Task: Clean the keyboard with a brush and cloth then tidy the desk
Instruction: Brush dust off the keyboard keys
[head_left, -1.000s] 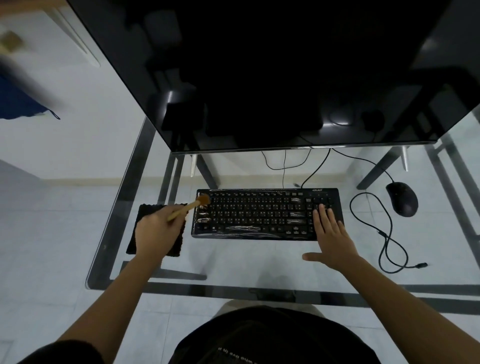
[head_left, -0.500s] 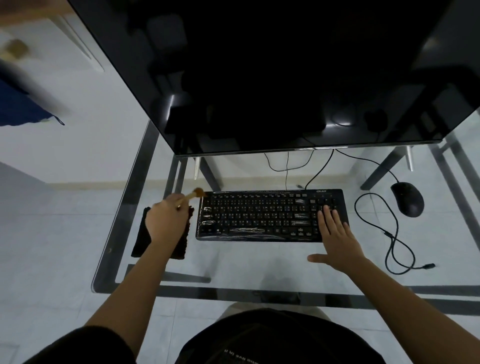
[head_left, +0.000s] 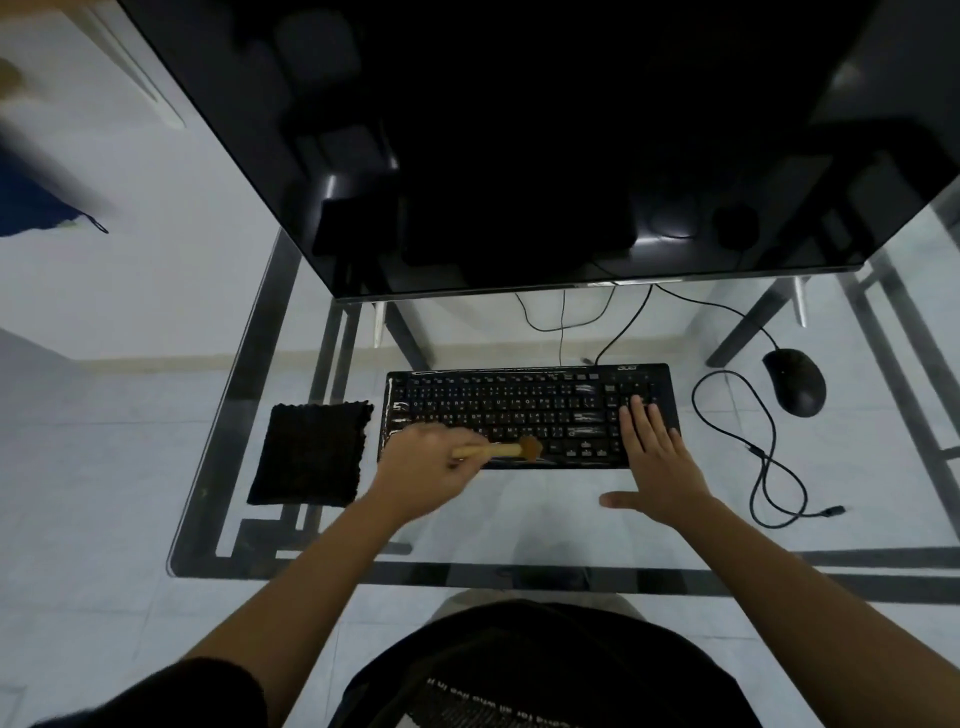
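Note:
A black keyboard (head_left: 524, 410) lies on the glass desk (head_left: 467, 519) under the monitor. My left hand (head_left: 428, 460) grips the wooden handle of a small brush (head_left: 511, 450), whose brown bristles touch the keyboard's front row near the middle. My right hand (head_left: 652, 457) rests flat with straight fingers on the keyboard's right end, thumb spread out over the glass. A dark folded cloth (head_left: 309, 454) lies on the desk just left of the keyboard.
A large dark monitor (head_left: 519, 145) overhangs the back of the desk. A black mouse (head_left: 795, 382) sits at the right with a looped cable (head_left: 763, 457) trailing toward the front. The desk's dark frame runs along the left and front edges.
My left hand swung the brush from the keyboard's upper left corner to its front row near the middle, uncovering the cloth. My right hand stayed on the keyboard's right end.

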